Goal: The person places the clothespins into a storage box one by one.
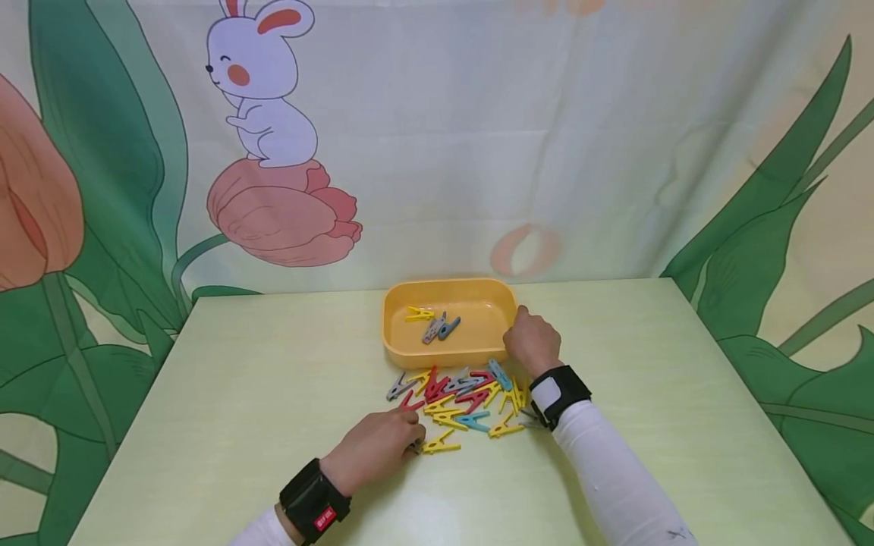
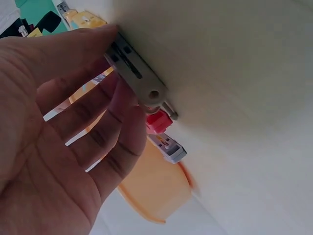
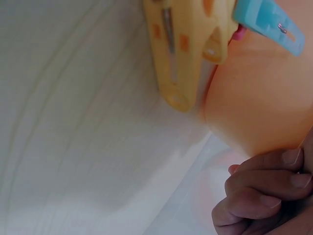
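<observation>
I see my left hand on the counter just in front of the peg pile, thumb and fingers pinching a grey peg at its near edge. My right hand rests against the right wall of the yellow tray, fingers curled and holding nothing. The tray sits just behind the pile, with three pegs inside.

Your left hand pinches a grey peg against the table; a red peg, a white peg and the orange tray lie just beyond.
</observation>
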Motion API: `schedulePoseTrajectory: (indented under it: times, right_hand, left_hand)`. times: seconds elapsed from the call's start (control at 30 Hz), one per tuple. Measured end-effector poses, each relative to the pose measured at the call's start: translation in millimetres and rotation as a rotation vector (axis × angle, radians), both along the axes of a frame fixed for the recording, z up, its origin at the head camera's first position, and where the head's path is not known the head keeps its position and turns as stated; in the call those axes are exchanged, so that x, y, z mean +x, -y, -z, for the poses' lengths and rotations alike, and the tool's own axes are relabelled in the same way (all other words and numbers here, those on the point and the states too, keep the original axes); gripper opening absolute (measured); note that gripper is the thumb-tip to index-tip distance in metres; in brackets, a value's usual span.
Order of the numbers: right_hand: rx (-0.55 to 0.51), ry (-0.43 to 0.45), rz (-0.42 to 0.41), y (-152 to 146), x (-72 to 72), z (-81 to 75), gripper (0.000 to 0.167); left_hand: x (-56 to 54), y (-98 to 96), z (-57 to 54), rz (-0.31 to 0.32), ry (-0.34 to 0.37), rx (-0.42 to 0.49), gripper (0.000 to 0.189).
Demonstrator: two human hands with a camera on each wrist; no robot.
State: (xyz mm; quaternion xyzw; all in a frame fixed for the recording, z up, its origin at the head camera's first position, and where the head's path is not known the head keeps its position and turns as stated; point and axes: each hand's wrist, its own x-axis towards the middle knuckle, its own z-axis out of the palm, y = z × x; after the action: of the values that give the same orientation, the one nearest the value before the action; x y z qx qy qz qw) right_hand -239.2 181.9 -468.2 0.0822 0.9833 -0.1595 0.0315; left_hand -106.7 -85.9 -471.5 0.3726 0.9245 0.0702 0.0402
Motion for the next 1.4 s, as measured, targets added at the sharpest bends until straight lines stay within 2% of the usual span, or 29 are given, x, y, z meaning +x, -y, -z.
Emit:
schedulePoseTrajectory:
  times: [0.3,0.5,0.67,0.97,1.3,1.4]
  right_hand:
    - [-0.001,0.011,0.008,1,-0.9,0.1,0.032]
    - [0.002,-0.018,-0.002,0,1.4,0.0,0.029]
    - [0.013,-0.041,-0.01,0,3.0,-0.8,0.033]
    - [0.012,-0.067,-0.025,0,3.6,-1.2,0.035]
    - [0.009,-0.05,-0.015,0,2.8,-0.3,0.036]
    - [0.007,-0.044,-0.006,0,2.6,-0.5,0.035]
  left_hand:
    - [0.8,-0.4,-3.0,0.01,-0.009,-0.002,0.003]
    - [1.0,-1.0,-12.9,0.024,-0.023,0.042,0.004]
    - [-0.7,-0.4,-22.4,0.045,-0.039,0.099,0.006]
    - [-5.6,-1.0,-34.0,0.025,-0.075,0.066,0.014]
    - [-18.1,-5.6,-55.3,0.001,-0.119,0.119,0.016]
    - [-23.4,-7.0,-59.1,0.001,-0.151,0.122,0.014]
